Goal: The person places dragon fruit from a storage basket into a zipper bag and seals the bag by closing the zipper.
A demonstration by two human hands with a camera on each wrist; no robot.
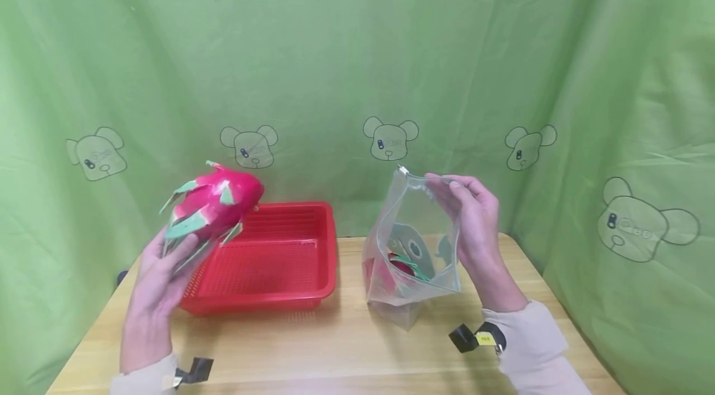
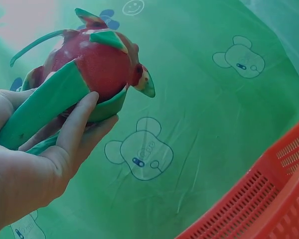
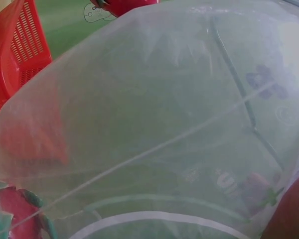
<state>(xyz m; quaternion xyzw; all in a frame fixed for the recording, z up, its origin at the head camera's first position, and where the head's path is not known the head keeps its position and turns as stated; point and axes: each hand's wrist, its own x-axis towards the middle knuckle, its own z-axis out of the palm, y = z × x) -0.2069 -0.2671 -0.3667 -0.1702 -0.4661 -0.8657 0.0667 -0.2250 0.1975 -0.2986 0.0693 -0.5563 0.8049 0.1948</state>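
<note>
Inside right-pinched zip bag [image 1: 412, 246], red fruit [image 1: 399, 264]; dragon fruit [image 1: 215, 202] gripped left, above basket [image 1: 279, 258].

Bright even light, soft shadows on table, right wrist view hazy through plastic

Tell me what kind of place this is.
Probably a staged recording booth, not a real kitchen: a green bear-print curtain encloses a small wooden table holding only a red basket and a clear zip bag.
</note>
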